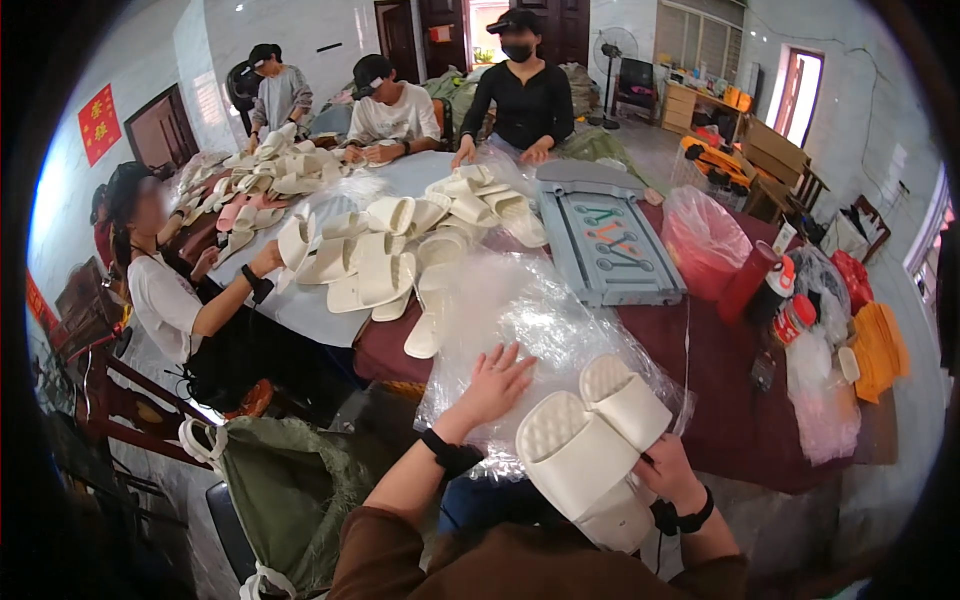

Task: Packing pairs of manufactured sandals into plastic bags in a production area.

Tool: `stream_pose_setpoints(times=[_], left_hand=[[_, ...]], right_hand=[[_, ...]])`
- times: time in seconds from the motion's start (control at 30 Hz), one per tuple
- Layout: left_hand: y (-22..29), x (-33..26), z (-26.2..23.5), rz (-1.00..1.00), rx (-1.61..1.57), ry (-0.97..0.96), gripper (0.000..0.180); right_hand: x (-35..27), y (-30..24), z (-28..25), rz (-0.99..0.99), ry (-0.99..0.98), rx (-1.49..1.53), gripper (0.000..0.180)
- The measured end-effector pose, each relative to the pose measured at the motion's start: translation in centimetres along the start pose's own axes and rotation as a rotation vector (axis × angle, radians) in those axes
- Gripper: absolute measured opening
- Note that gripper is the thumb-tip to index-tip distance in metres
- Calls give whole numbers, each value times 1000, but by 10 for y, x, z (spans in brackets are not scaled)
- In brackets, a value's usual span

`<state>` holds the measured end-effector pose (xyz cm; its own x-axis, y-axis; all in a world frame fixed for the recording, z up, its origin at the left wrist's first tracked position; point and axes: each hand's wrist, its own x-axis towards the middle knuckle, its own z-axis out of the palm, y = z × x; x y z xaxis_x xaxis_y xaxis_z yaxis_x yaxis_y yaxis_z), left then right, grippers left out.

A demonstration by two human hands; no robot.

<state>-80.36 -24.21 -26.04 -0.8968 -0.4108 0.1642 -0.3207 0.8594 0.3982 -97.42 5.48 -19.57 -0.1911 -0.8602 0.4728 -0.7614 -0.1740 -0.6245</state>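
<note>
My left hand (494, 384) lies with its fingers stretched out on a stack of clear plastic bags (530, 305) at the table's near edge. At the right, my right hand (672, 472) is closed on cream slippers (568, 458), held in front of my body, some overlapping the bags. Their footbeds look padded and their straps are broad. Part of my right hand's grip is hidden behind them. Beyond the bags, a pile of matching loose slippers (385, 262) spreads over the table.
A grey plastic folding stand (610, 240) lies past the bags. Right of it are a pink bag (703, 240), a red bottle (748, 280) and a red-lidded jar (793, 318). A green sack (290, 490) stands at lower left. Several people work around the table.
</note>
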Motion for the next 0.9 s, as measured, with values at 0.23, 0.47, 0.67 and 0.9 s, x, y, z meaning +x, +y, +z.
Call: stream_pose_setpoints(times=[0.23,0.47,0.67,0.9], left_hand=[[-19,14,-16,-54,-641,-32,45],[24,-1,-62,-164,-914,-210,47],[18,-3,-49,-20,-850,-187,46],[33,1,-50,-22,-826,-177,59]], right_hand=[[11,-10,14,-51,-222,61,28],[24,-5,21,42,-151,-69,22],[18,4,21,41,-43,-270,21],[21,-35,16,-257,-191,-423,23]])
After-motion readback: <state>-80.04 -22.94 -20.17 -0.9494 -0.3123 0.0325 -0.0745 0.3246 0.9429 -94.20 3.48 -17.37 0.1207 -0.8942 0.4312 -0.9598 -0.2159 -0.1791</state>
